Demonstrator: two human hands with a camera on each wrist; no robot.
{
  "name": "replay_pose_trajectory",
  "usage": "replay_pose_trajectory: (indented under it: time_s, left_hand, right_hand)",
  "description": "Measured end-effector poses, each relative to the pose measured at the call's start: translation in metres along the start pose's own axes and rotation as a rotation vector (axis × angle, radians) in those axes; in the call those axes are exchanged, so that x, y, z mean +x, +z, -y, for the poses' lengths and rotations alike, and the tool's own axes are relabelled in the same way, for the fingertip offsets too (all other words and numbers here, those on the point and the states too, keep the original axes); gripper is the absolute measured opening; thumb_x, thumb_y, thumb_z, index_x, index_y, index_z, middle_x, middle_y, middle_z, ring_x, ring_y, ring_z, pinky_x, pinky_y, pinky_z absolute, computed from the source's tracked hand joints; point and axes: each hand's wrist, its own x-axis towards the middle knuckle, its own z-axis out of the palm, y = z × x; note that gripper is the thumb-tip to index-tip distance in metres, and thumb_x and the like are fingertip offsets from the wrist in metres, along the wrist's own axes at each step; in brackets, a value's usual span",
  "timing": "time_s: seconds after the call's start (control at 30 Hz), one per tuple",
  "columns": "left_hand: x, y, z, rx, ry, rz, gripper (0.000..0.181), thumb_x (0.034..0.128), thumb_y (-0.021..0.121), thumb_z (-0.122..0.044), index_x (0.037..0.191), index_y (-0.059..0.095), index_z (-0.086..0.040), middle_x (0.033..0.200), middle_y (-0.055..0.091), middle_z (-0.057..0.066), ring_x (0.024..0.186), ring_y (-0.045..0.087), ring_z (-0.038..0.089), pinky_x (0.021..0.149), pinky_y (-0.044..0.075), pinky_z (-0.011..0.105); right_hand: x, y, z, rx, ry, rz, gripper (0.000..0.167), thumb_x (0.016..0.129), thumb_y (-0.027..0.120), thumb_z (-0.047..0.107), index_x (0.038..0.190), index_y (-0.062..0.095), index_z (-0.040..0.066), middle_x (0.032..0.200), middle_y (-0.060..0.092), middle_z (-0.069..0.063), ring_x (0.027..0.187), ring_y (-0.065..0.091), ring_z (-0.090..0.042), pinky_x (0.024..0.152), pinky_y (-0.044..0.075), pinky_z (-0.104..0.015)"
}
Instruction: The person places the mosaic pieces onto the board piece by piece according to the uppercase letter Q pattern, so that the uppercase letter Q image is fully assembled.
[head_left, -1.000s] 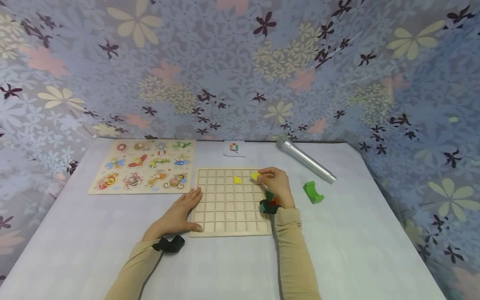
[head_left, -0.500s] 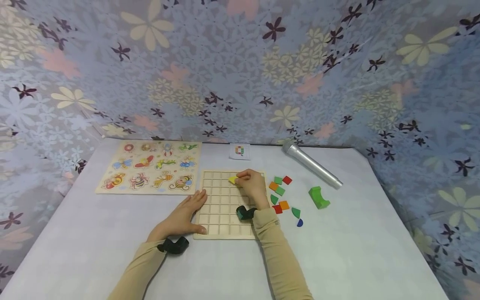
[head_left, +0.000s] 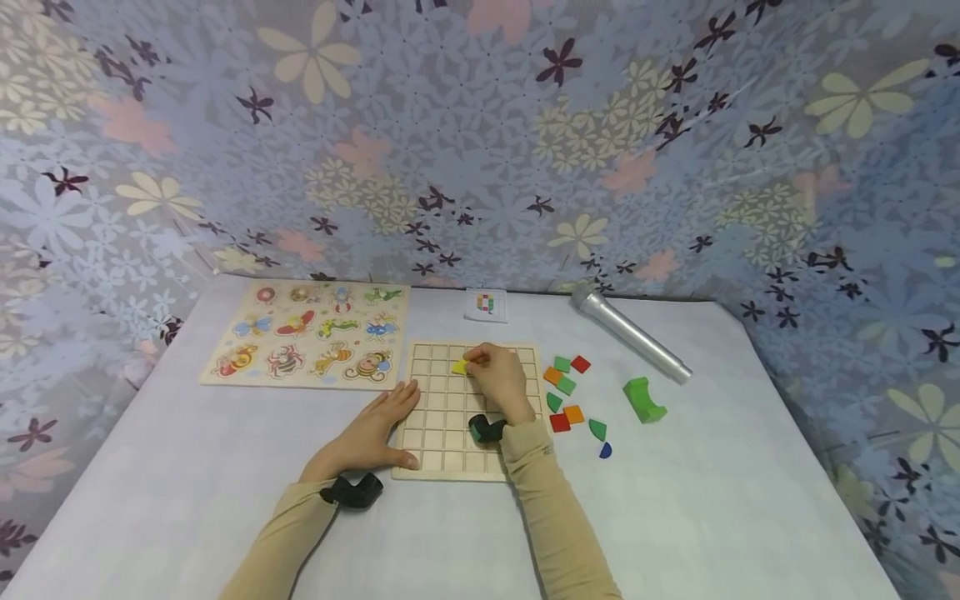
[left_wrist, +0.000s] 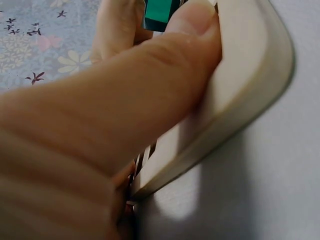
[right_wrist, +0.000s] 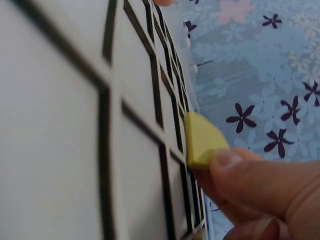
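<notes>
A wooden grid board (head_left: 433, 437) lies flat on the white table. The left hand (head_left: 369, 433) rests on the board's left edge, fingers spread; in the left wrist view its thumb (left_wrist: 150, 75) lies on the board's rim (left_wrist: 240, 85). Over the upper part of the grid, the right hand (head_left: 501, 379) pinches a yellow piece (head_left: 460, 367). In the right wrist view this yellow quarter-round piece (right_wrist: 204, 142) stands tilted against the grid, between the thumb and fingers of the right hand (right_wrist: 260, 190). Any piece under the right hand is hidden in the head view.
Several loose pieces, among them a red square (head_left: 581, 364) and a blue one (head_left: 605, 450), lie right of the board. Farther right are a green arch block (head_left: 642, 401) and a silver microphone (head_left: 633, 333). An insect picture board (head_left: 303, 333) and a small pattern card (head_left: 486, 306) lie behind.
The right hand has moved left across the board with a yellow piece, uncovering the loose pieces on the right. The left hand keeps its place on the board's edge. The head view has shifted slightly.
</notes>
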Motion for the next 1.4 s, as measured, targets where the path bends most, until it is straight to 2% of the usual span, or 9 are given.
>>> replay_pose_trajectory:
  time_s: [0.2,0.33,0.47,0.8,0.9,1.0,1.07,1.17,1.4]
  left_hand:
    - [-0.001,0.003,0.001,0.007,0.001,0.004,0.106,0.0717,0.082,-0.04,0.149,0.027,0.007,0.16,0.018,0.021,0.149,0.014,0.04,0.122,0.012,0.056]
    - [-0.001,0.0,0.0,0.02,0.001,-0.009,0.105,0.0711,0.082,-0.04,0.149,0.028,0.006,0.16,0.019,0.02,0.149,0.015,0.039,0.122,0.013,0.056]
    - [-0.001,-0.001,-0.002,0.007,-0.003,-0.01,0.106,0.0706,0.083,-0.039,0.149,0.028,0.006,0.16,0.019,0.02,0.149,0.014,0.039,0.122,0.012,0.055]
    - [0.0,0.001,-0.001,0.012,0.002,-0.008,0.106,0.0705,0.082,-0.041,0.149,0.027,0.006,0.16,0.019,0.02,0.149,0.014,0.039,0.122,0.012,0.055]
    - [-0.001,0.0,-0.001,0.022,0.003,-0.015,0.107,0.0702,0.082,-0.042,0.149,0.028,0.006,0.16,0.019,0.021,0.149,0.015,0.04,0.121,0.012,0.056]
    - [-0.002,0.0,0.0,0.013,-0.007,-0.01,0.107,0.0702,0.082,-0.042,0.149,0.027,0.005,0.16,0.018,0.02,0.149,0.014,0.039,0.121,0.012,0.055]
    - [-0.002,0.0,0.0,0.013,-0.005,-0.01,0.107,0.0703,0.082,-0.042,0.149,0.027,0.006,0.16,0.017,0.02,0.149,0.014,0.04,0.121,0.011,0.056]
    - [-0.002,0.0,0.0,0.005,-0.014,-0.002,0.107,0.0704,0.082,-0.041,0.149,0.026,0.005,0.161,0.016,0.02,0.15,0.013,0.039,0.122,0.01,0.055]
    - [-0.002,-0.001,0.0,0.012,-0.005,-0.006,0.107,0.0708,0.082,-0.042,0.149,0.026,0.006,0.16,0.017,0.021,0.149,0.014,0.04,0.121,0.01,0.056]
  right_hand:
    - [-0.001,0.008,-0.001,-0.02,-0.049,-0.014,0.008,0.088,0.069,0.012,0.093,0.075,0.015,0.091,0.075,-0.003,0.076,0.065,-0.017,0.065,0.049,-0.027]
    - [0.0,0.007,0.004,-0.007,-0.084,-0.014,0.01,0.089,0.067,0.007,0.09,0.075,0.013,0.091,0.075,-0.005,0.078,0.067,-0.02,0.068,0.053,-0.031]
    - [0.0,0.007,0.007,-0.003,-0.09,-0.008,0.012,0.09,0.065,0.005,0.099,0.072,0.01,0.093,0.073,-0.009,0.082,0.068,-0.023,0.072,0.056,-0.035]
    - [-0.004,0.006,0.005,-0.168,-0.114,0.072,0.019,0.092,0.064,0.01,0.109,0.074,0.011,0.12,0.057,-0.016,0.091,0.065,-0.027,0.078,0.056,-0.039]
    - [-0.004,0.004,0.005,-0.145,-0.135,0.107,0.023,0.092,0.064,0.012,0.113,0.073,0.01,0.126,0.055,-0.019,0.096,0.065,-0.032,0.083,0.056,-0.044]
    - [-0.004,-0.001,0.001,-0.031,-0.123,0.144,0.028,0.092,0.063,0.012,0.12,0.069,0.009,0.13,0.054,-0.02,0.105,0.063,-0.035,0.089,0.055,-0.045]
    - [-0.004,-0.008,-0.003,0.052,-0.08,0.152,0.033,0.094,0.062,0.014,0.126,0.065,0.01,0.136,0.053,-0.018,0.107,0.063,-0.033,0.085,0.056,-0.04]
    - [-0.003,-0.027,-0.014,0.158,-0.008,0.099,0.041,0.095,0.061,0.015,0.135,0.057,0.012,0.139,0.054,-0.016,0.082,0.062,-0.031,0.065,0.051,-0.029]
    - [-0.01,-0.076,-0.056,0.231,0.24,-0.251,0.053,0.09,0.062,0.008,0.141,0.049,0.012,0.14,0.056,-0.01,0.096,0.061,-0.036,0.065,0.044,-0.017]
